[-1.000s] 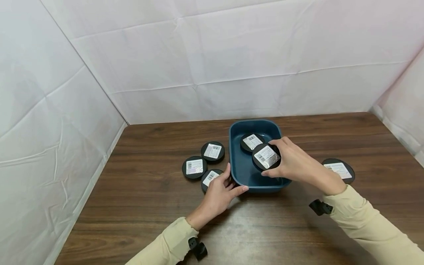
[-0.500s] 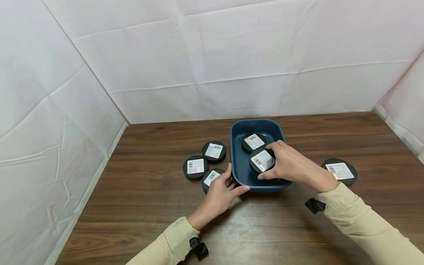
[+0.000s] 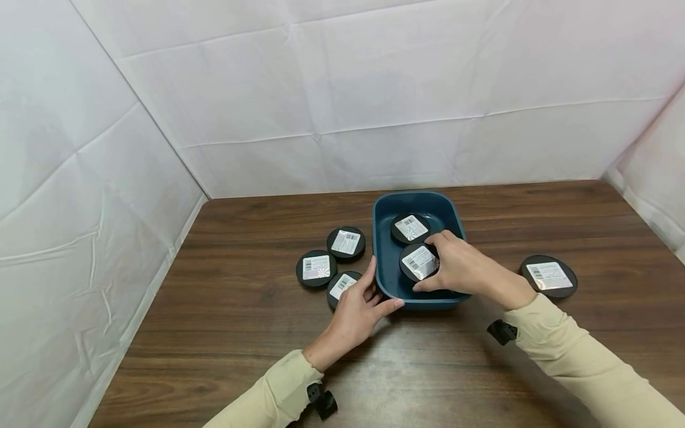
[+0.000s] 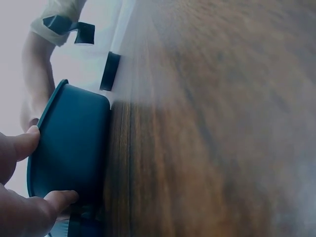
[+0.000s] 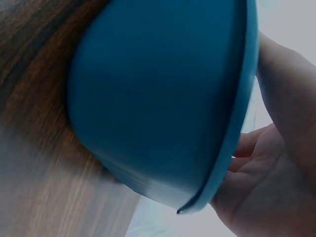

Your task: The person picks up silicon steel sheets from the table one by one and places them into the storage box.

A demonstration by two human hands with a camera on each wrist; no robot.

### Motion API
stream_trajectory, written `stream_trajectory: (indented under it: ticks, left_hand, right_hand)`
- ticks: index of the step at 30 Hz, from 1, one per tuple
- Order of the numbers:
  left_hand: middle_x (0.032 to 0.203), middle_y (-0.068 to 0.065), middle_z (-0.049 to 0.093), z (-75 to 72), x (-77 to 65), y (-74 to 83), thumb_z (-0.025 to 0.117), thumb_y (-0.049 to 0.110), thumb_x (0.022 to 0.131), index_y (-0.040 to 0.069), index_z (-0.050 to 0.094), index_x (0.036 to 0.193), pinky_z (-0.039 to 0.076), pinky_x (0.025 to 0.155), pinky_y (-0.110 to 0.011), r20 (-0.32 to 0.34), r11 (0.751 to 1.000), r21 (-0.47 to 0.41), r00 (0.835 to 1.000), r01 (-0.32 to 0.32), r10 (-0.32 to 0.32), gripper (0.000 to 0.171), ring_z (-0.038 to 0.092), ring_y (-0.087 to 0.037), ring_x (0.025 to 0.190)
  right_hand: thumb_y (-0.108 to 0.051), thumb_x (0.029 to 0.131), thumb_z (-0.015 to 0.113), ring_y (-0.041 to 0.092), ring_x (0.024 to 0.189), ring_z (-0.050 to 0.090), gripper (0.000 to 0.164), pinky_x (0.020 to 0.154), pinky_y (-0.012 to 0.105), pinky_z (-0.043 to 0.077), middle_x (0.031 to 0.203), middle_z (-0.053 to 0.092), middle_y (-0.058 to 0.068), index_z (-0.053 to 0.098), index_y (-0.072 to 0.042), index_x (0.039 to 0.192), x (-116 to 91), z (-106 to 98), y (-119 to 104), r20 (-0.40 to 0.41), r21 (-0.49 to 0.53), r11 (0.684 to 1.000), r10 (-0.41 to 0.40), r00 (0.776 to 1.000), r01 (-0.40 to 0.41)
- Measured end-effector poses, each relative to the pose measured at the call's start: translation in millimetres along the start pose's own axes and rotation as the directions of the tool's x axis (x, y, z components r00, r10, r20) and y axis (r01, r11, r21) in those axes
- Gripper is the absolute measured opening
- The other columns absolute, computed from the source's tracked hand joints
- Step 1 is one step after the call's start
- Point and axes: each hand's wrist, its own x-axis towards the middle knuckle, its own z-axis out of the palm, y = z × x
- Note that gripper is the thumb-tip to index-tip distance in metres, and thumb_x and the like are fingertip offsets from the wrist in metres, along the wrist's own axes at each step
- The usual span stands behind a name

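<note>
A dark blue rectangular tub [image 3: 387,264] stands on the table with its long side running away from me. Inside it my right hand [image 3: 465,268] grips a flat round black container [image 3: 420,263] with a white barcode label, thumb on the near edge and fingers at the far edge. A matching black container [image 3: 410,228] lies just behind it in the tub. My left hand [image 3: 350,318] rests at the tub's near left corner, index finger along the left wall and thumb at the front rim. In the right wrist view the tub's wall [image 5: 158,94] hides the held container.
Left of the tub, three more labelled black containers [image 3: 316,269] lie grouped on the brown wooden table [image 3: 241,333], one partly behind my left hand. Another black container [image 3: 548,276] lies to the right, beyond my right forearm. White cloth walls [image 3: 374,89] surround the table.
My right hand has moved slightly left and toward me, bringing the black container lower into the tub, nearer its front. My left hand keeps its place at the tub's corner.
</note>
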Motion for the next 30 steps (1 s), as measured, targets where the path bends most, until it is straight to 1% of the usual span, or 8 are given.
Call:
stream_trajectory:
  ticks: [4,10,15,19,24,30]
  left_hand:
    - [0.164,-0.016,0.027,0.3,0.0,-1.1,0.074,0.019,0.092,0.013,0.017,0.161,0.047,0.109,-0.035,0.0,1.0,-0.016,1.0,-0.017,0.017,0.089,0.044,-0.031,0.142]
    - [0.16,-0.019,0.034,-0.1,0.2,-1.2,0.074,0.022,0.092,0.009,0.027,0.159,0.049,0.107,-0.035,-0.012,0.999,0.036,1.0,-0.014,0.014,0.082,0.049,-0.031,0.138]
    - [0.159,-0.018,0.036,0.2,1.2,-1.9,0.075,0.022,0.091,0.01,0.028,0.159,0.05,0.105,-0.032,-0.015,0.999,0.033,1.0,0.009,-0.008,0.083,0.051,-0.03,0.137]
    - [0.157,-0.018,0.039,-0.1,1.4,-3.3,0.074,0.023,0.092,0.011,0.028,0.158,0.052,0.102,-0.029,-0.02,1.0,0.015,1.0,0.015,-0.015,0.082,0.052,-0.028,0.136]
    - [0.157,-0.018,0.041,-0.5,1.4,-4.4,0.069,0.026,0.096,0.01,0.028,0.158,0.054,0.097,-0.022,-0.022,1.0,-0.006,1.0,0.0,-0.001,0.075,0.054,-0.027,0.135]
    - [0.158,-0.019,0.038,-0.3,1.6,-2.6,0.067,0.024,0.097,0.008,0.028,0.158,0.054,0.097,-0.02,-0.011,1.0,-0.017,1.0,-0.013,0.013,0.074,0.053,-0.028,0.136]
  right_hand:
    - [-0.047,0.069,0.09,0.032,0.098,0.062,0.094,0.087,0.05,0.056,0.123,0.057,0.03,0.052,0.013,0.131,1.7,4.0,-0.7,-0.004,0.003,1.0,-0.01,1.0,0.01]
    - [-0.046,0.07,0.09,0.03,0.095,0.062,0.093,0.085,0.049,0.057,0.119,0.058,0.031,0.053,0.015,0.129,3.2,8.4,-2.4,-0.003,-0.02,1.0,-0.01,1.0,0.01]
    - [-0.046,0.069,0.091,0.029,0.094,0.062,0.093,0.085,0.048,0.057,0.116,0.06,0.03,0.054,0.016,0.128,4.5,13.1,-1.7,-0.004,-0.037,0.999,-0.026,1.0,0.026]
    - [-0.046,0.068,0.091,0.03,0.096,0.062,0.094,0.086,0.048,0.057,0.116,0.06,0.029,0.054,0.016,0.128,5.3,15.4,-2.0,-0.003,-0.043,0.999,-0.029,1.0,0.029]
    - [-0.047,0.068,0.091,0.032,0.099,0.063,0.096,0.089,0.049,0.056,0.118,0.059,0.031,0.053,0.017,0.128,6.9,17.5,-3.2,0.004,-0.045,0.999,-0.022,1.0,0.022]
    - [-0.049,0.069,0.09,0.033,0.101,0.063,0.097,0.091,0.05,0.056,0.121,0.059,0.031,0.052,0.016,0.129,8.2,18.6,-2.8,0.01,-0.051,0.999,-0.008,1.0,0.008]
